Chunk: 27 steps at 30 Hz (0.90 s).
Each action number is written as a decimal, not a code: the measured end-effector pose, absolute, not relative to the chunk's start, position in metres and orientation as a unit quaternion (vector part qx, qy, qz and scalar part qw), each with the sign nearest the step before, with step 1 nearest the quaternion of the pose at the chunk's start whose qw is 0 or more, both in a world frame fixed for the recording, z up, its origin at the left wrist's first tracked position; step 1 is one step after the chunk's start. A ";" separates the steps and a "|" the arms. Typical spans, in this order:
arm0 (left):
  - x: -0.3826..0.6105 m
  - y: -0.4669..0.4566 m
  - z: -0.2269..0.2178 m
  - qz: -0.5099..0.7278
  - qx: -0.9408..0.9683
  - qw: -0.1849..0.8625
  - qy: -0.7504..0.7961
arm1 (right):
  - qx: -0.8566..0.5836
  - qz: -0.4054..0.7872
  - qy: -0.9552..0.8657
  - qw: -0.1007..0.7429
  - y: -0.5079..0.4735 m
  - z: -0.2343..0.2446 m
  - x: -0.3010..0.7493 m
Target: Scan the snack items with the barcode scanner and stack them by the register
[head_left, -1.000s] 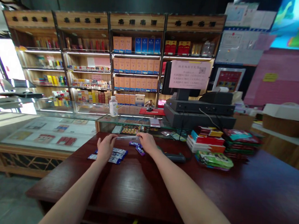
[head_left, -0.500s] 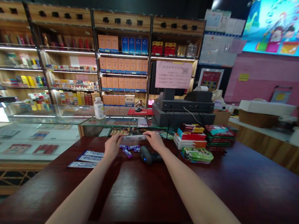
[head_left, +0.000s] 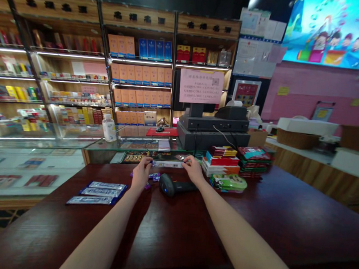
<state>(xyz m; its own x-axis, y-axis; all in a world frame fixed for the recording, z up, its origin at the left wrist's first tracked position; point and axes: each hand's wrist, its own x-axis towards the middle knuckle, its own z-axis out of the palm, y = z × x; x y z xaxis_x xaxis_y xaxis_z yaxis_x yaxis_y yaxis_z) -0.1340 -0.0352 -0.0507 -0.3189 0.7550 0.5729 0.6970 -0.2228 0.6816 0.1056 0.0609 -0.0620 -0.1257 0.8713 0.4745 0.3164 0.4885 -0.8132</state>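
A long, narrow white packet point(head_left: 167, 164) with a barcode near its right end is stretched between my two hands above the far part of the dark wooden counter. My left hand point(head_left: 141, 173) pinches its left end, and my right hand point(head_left: 193, 170) grips the right end. Just below the packet lies a black barcode scanner point(head_left: 171, 186) with a small blue light. Several small purple-wrapped sweets point(head_left: 155, 176) sit beside my left hand, partly hidden by it. To the left, three long blue-and-white packets point(head_left: 100, 192) lie side by side on the counter.
Stacked boxes point(head_left: 221, 162), a green packet point(head_left: 228, 182) and a pile of dark red-and-green packs point(head_left: 254, 161) stand to the right. Behind are a cash register point(head_left: 212, 130), a white bottle point(head_left: 109, 128) and a glass display case point(head_left: 32, 169).
The held packet has tipped so its barcode side faces me more. My view has turned slightly right, so the surroundings appear shifted left. Both hands keep their hold.
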 end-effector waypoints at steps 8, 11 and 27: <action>-0.119 -0.028 -0.056 0.507 0.634 -0.014 0.583 | -0.444 0.288 -0.666 0.526 0.061 -0.070 0.123; -0.115 -0.029 -0.058 0.495 0.656 -0.035 0.569 | -0.443 0.293 -0.661 0.530 0.060 -0.071 0.127; -0.108 -0.041 -0.057 0.303 0.725 -0.141 0.602 | -0.424 0.321 -0.661 0.529 0.054 -0.067 0.138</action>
<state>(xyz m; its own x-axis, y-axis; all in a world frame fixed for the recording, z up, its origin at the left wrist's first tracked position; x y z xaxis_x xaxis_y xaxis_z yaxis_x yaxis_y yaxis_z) -0.1079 -0.0412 -0.0572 0.0915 0.7881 0.6088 0.9584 -0.2356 0.1609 0.1384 0.0545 -0.0667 -0.0793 0.9005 0.4276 0.2210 0.4342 -0.8733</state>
